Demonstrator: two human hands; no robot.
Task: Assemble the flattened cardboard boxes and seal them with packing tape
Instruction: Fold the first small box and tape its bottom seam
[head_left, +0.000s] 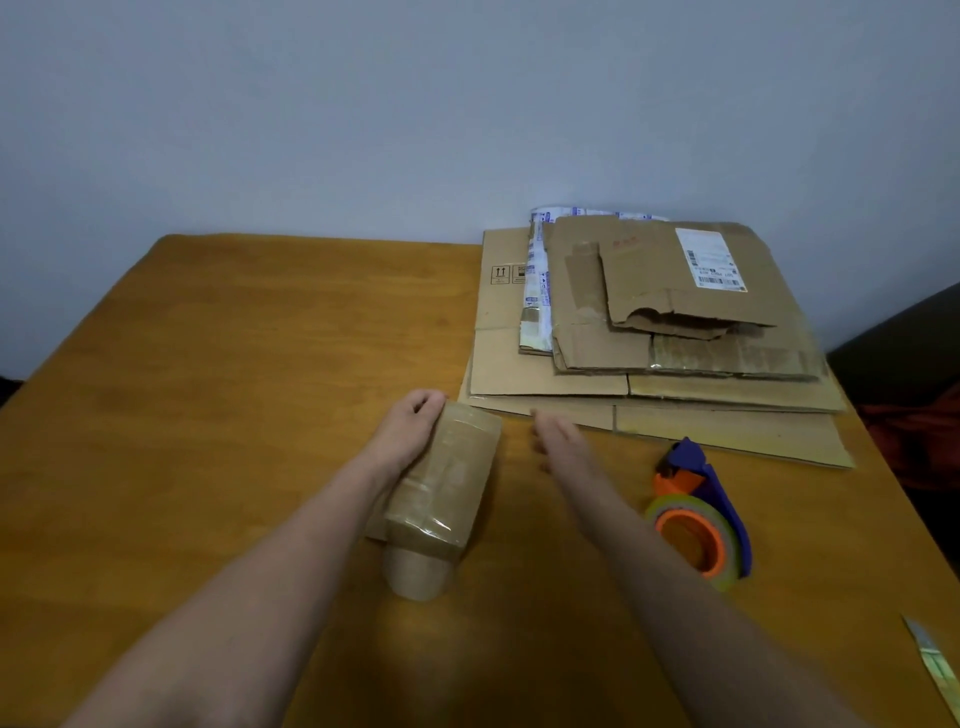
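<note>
One wooden table (234, 338) | taped box (448, 483), flattened boxes (545, 376) on it | grey wall (363, 130)

Left hand (402, 434) on small taped box (449, 480)

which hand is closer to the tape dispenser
Right. The right hand is just left of the tape dispenser, not touching it; the left hand holds the small taped box, farther left.
</note>
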